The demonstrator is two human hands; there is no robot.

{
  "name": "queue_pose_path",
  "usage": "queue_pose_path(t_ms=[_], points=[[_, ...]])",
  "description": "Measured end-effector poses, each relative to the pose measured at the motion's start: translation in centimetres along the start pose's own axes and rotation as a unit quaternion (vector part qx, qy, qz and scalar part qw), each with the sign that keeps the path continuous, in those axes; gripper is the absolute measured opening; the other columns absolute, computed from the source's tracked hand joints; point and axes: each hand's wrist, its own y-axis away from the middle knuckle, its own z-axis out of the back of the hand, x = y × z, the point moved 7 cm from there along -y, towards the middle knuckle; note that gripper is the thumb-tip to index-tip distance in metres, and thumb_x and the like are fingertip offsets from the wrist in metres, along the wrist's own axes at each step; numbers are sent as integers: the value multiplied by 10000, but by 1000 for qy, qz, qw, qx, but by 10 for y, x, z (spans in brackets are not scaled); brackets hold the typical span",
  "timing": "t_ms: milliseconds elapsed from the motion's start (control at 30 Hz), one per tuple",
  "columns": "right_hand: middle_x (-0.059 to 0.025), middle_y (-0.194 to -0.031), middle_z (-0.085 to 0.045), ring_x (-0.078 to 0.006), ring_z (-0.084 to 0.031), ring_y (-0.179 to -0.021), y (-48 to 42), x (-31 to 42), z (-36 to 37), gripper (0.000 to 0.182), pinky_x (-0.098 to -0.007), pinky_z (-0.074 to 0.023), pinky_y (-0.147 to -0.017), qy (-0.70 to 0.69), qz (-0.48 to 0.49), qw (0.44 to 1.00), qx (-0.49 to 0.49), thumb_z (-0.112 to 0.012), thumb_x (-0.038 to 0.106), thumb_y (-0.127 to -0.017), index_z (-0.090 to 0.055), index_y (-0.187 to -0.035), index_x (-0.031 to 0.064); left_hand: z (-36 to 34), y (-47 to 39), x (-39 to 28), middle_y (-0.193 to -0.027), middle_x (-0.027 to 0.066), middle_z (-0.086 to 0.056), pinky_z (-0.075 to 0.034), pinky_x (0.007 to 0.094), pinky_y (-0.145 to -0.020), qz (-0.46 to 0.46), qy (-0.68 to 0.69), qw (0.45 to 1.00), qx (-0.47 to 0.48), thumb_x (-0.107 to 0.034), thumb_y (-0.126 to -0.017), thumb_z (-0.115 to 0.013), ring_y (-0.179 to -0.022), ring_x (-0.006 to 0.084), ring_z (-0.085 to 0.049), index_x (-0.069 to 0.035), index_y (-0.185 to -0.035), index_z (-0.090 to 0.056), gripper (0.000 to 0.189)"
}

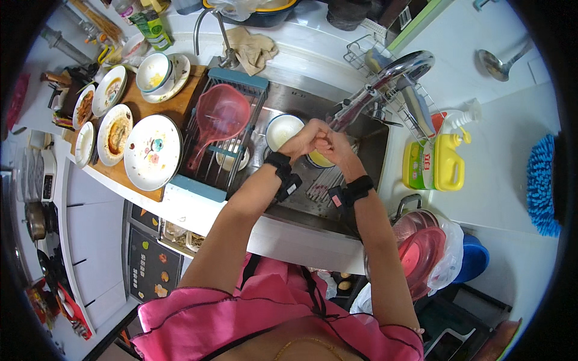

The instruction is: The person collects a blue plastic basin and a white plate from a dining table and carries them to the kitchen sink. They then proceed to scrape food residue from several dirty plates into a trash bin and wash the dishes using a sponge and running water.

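Observation:
My left hand [303,140] and my right hand [333,145] meet over the stainless steel sink [307,205], near the faucet [356,106]; their fingers are bent against each other, and whatever may lie between them is hidden. A white bowl [281,131] with a dark rim sits in the sink beside my left hand. Under my hands is a bowl with yellowish contents [320,159], partly covered. Several chopsticks [326,186] lie on the sink floor. A pink plastic ladle-shaped strainer [223,113] rests on the extendable drain rack [198,188] at the left, above another small bowl [235,155].
Several soiled plates [153,152] and a stacked bowl [153,72] stand on a wooden board [151,193] at left. A wire sponge rack [420,113] hangs by the faucet. A yellow detergent jug [445,164] stands right of the sink, with pink basins [420,257] below.

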Motion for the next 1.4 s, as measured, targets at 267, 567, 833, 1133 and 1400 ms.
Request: queue_pose_path(t_ms=[267, 567, 833, 1133, 1400], points=[[7, -530, -441, -88, -410, -407, -3, 2, 0, 328, -209, -271, -352, 133, 98, 966, -198, -401, 304, -890, -483, -656, 89, 41, -28, 38, -669, 77, -545, -444, 283, -493, -69, 293, 953, 38, -176, -831, -375, -541, 203, -513, -73, -754, -535, 206], [-114, -767, -631, -196, -601, -697, -2, 25, 18, 253, -316, -453, -616, 708, 178, 631, -264, -494, 214, -807, -602, -832, -14, 57, -45, 50, -824, 105, -569, -451, 335, -528, -86, 97, 987, -98, -156, -886, -292, -620, 217, -543, -25, -929, -508, 256], [-73, -643, -621, -109, -583, -624, 17, 22, 33, 188, -264, -457, -585, 499, 190, 819, -210, -584, 50, -687, -644, -864, 36, 54, -15, 40, -895, 149, -547, -488, 286, -637, -61, 43, 991, -111, -78, -884, -357, -730, 202, -557, 62, -954, -498, 210], [-37, -1064, -515, -134, -491, -950, 27, -1, 5, 335, -270, -406, -823, 117, 91, 970, -193, -464, 225, -875, -457, -1151, 37, 23, -59, 56, -916, 97, -506, -433, 363, -695, -104, 140, 978, -115, -269, -916, -316, -825, 230, -508, -5, -1036, -475, 331], [-14, -1114, -484, -162, -467, -993, 30, -4, -30, 380, -279, -355, -887, 61, 109, 971, -206, -382, 313, -906, -409, -1200, 74, 4, 13, 17, -1082, 154, -468, -366, 379, -828, -114, -40, 976, -184, -366, -914, -273, -975, 260, -452, 34, -1118, -423, 473]])
